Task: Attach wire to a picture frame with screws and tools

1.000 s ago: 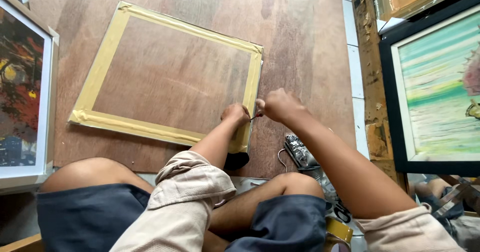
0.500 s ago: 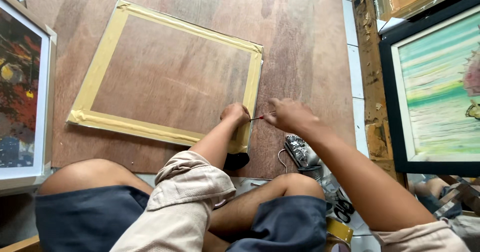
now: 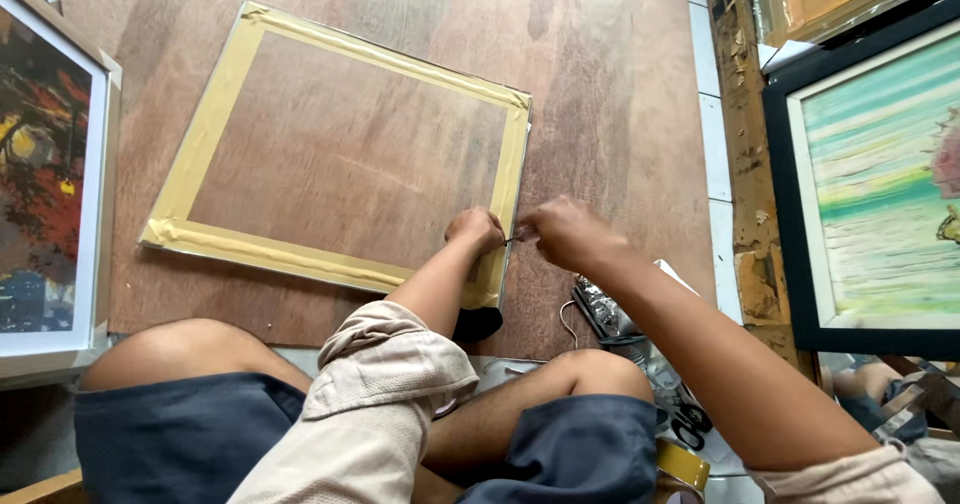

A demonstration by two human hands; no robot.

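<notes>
The picture frame [image 3: 340, 154] lies face down on the plywood board [image 3: 600, 94], its back edged in tan tape. The left hand [image 3: 474, 230] presses its right rail, fingers curled, steadying it — the right hand [image 3: 565, 232] pinches 1 thin metal piece at that edge.

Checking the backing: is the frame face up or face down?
Face down: the frame shows a plain brown back, edges taped.

Brown plywood sheet [image 3: 600, 84] over white floor tiles [image 3: 712, 134] — framed paintings [image 3: 880, 184] alongside.
</notes>
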